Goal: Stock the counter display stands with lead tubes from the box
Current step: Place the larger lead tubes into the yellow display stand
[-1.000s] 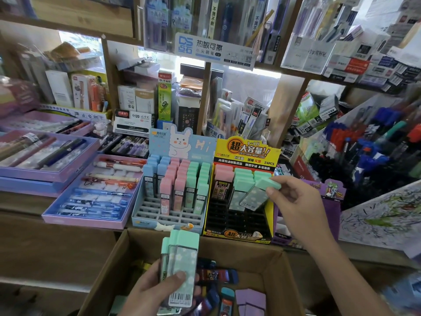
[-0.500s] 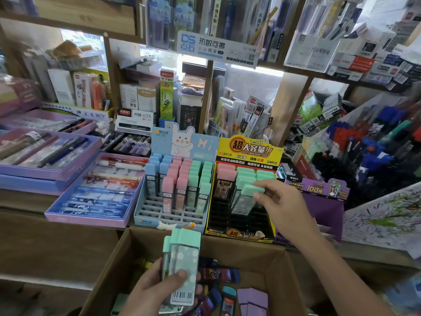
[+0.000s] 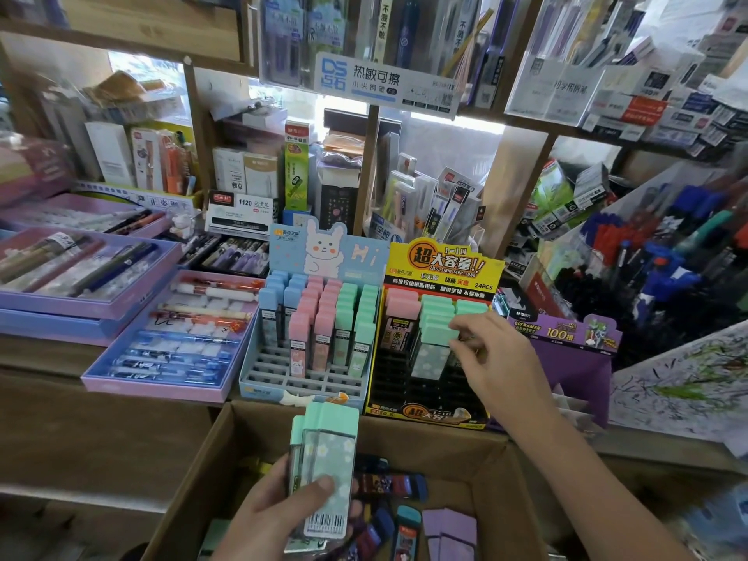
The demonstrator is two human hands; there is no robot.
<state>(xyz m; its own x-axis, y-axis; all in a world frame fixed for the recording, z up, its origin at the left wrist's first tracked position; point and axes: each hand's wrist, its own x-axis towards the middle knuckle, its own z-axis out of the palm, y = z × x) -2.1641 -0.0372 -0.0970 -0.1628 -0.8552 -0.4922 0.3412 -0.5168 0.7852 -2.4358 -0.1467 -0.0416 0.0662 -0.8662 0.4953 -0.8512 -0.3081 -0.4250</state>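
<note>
A: Fingers of the right hand?
B: Fingertips and thumb pinch the cap of a mint-capped clear plastic lead tube. It stands upright in the middle column of the yellow-and-black cardboard display stand, at the front of the mint row.
A: Left hand?
B: Curled round a bundle of mint-capped tubes (two at least, barcode up), thumb pressed across the front. It's above the brown cardboard box, nearer its left wall.
A: Where's the stand?
B: Front edge of the wooden counter, just beside a pale blue bunny-printed stand holding blue, pink and mint tubes.
</note>
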